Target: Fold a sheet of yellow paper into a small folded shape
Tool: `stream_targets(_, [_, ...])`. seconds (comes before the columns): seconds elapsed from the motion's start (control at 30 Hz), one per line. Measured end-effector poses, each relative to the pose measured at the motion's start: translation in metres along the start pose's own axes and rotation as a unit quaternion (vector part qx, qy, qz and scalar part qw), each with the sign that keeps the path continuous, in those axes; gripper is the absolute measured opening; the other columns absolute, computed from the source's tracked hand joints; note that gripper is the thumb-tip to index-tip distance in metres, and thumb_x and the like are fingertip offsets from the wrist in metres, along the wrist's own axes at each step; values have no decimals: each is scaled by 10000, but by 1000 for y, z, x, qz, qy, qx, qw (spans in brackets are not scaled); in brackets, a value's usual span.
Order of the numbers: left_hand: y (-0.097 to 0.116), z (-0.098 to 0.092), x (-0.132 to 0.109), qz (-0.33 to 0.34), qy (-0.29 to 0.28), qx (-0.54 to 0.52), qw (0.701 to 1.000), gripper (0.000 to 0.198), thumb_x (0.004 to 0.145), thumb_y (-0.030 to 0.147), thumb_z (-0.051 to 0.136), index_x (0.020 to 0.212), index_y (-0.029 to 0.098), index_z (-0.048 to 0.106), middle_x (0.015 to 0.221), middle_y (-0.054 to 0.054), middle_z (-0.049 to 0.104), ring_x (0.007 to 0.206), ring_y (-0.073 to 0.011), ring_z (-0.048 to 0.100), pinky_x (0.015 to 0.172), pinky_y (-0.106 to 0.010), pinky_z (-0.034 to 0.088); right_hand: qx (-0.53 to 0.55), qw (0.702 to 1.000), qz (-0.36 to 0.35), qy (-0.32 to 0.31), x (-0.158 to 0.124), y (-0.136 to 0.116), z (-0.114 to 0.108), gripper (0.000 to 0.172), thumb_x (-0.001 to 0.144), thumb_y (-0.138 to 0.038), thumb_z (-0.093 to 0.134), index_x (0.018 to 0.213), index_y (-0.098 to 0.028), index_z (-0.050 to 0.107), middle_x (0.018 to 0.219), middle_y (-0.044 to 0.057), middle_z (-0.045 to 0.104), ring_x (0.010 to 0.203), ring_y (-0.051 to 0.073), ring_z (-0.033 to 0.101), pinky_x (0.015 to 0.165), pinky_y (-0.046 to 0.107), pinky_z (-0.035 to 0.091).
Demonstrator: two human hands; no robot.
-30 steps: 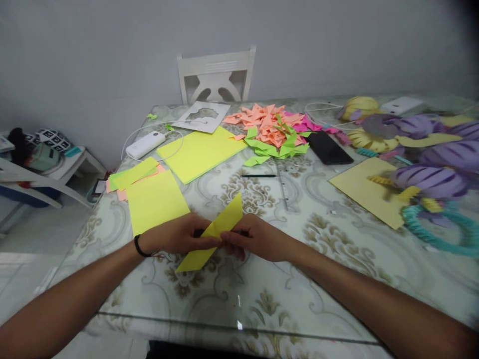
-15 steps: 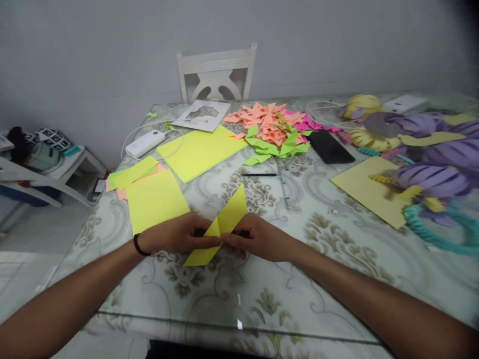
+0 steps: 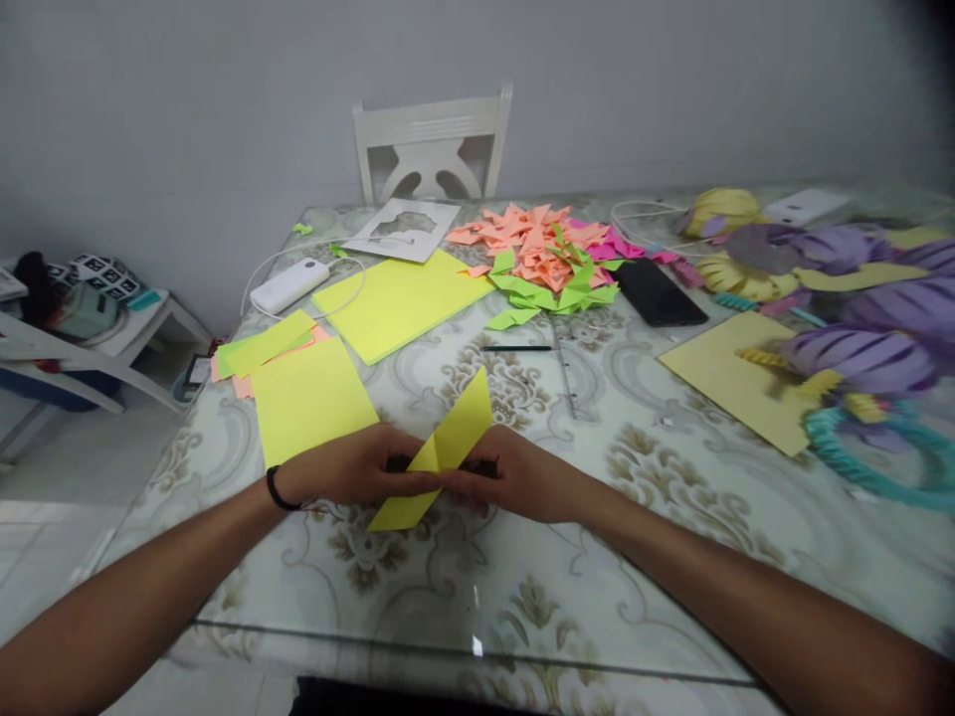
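Note:
A folded yellow piece of paper, slanted like a parallelogram, is held between both hands above the table's near half. My left hand pinches it from the left, thumb on the near face. From the right my right hand grips the same paper, its thumb tip meeting the left thumb at the middle crease. The fingers behind the paper are mostly hidden. Just beyond my left wrist lies a flat yellow sheet, beside green and orange paper strips.
A stack of yellow paper, a white power bank, a pile of folded orange and green pieces, a pen, a clear ruler and a black phone lie farther back. Purple paper crafts crowd the right.
Almost nothing differs. Both hands keep their hold on the yellow paper, and the thumbs have shifted very slightly at its crease.

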State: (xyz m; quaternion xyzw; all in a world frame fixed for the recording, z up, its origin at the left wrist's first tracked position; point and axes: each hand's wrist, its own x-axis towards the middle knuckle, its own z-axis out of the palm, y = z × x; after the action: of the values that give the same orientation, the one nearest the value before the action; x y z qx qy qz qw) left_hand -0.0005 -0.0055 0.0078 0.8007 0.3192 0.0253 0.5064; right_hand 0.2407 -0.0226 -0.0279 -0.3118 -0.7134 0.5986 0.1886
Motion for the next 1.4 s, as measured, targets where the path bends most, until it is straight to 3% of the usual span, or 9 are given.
stream_targets(0.13, [0, -1, 0, 2, -14, -19, 1000, 406, 1006, 501, 543, 1069, 142, 722, 859, -27, 702, 688, -121, 552, 593, -213, 410, 1, 1000, 5, 3, 0, -2, 0, 387, 977, -485, 587, 815, -145, 674, 671, 16, 645, 543, 106, 577, 499, 197, 465])
stream_targets(0.33, [1, -1, 0, 8, -7, -22, 1000, 399, 1002, 495, 546, 1018, 138, 723, 809, -16, 687, 650, -111, 526, 568, -204, 388, 26, 999, 18, 2, 0, -5, 1, 412, 948, -530, 620, 820, -141, 664, 658, 11, 623, 536, 109, 565, 492, 205, 465])
stream_targets(0.53, [-1, 0, 0, 8, 3, 2, 1000, 402, 993, 512, 562, 1024, 149, 732, 783, -12, 669, 635, -112, 507, 554, -208, 366, -4, 1000, -17, -12, 1, -5, 0, 350, 957, -491, 635, 880, -153, 684, 727, 10, 638, 594, 108, 578, 529, 198, 468])
stream_targets(0.73, [0, 0, 0, 8, -8, -10, 1000, 400, 1009, 498, 533, 1058, 144, 713, 864, -32, 701, 699, -129, 559, 600, -212, 410, 10, 1000, 3, -6, 0, -4, 0, 359, 957, -486, 630, 848, -146, 664, 669, -1, 612, 540, 102, 556, 500, 197, 449])
stream_targets(0.9, [-1, 0, 0, -4, -1, -3, 1000, 423, 999, 525, 536, 969, 136, 699, 785, -12, 652, 648, -115, 512, 560, -210, 368, 25, 1000, 6, -1, 0, -3, 0, 359, 954, -498, 626, 858, -153, 653, 673, -4, 610, 547, 109, 562, 503, 202, 460])
stream_targets(1.07, [-3, 0, -1, 8, -2, -3, 1000, 401, 1001, 504, 542, 1011, 139, 708, 788, -13, 656, 642, -114, 512, 563, -210, 379, -1, 1000, -6, -19, 0, -6, -1, 354, 946, -501, 636, 917, -152, 685, 731, 8, 634, 583, 112, 566, 528, 208, 463])
stream_targets(1.23, [1, -2, -2, 41, -3, -2, 999, 380, 993, 484, 567, 1035, 134, 710, 799, -12, 644, 641, -108, 490, 556, -204, 371, -23, 1000, -10, -14, 0, -8, -1, 317, 946, -457, 631, 849, -160, 682, 663, -5, 619, 574, 120, 555, 521, 215, 434])
stream_targets(1.4, [5, -2, 0, 27, -4, -34, 999, 390, 1035, 455, 481, 960, 133, 687, 735, 12, 557, 633, -105, 432, 559, -213, 343, -43, 999, -12, -3, 1, -9, 0, 321, 928, -461, 638, 809, -168, 690, 634, -13, 613, 582, 129, 533, 533, 229, 414])
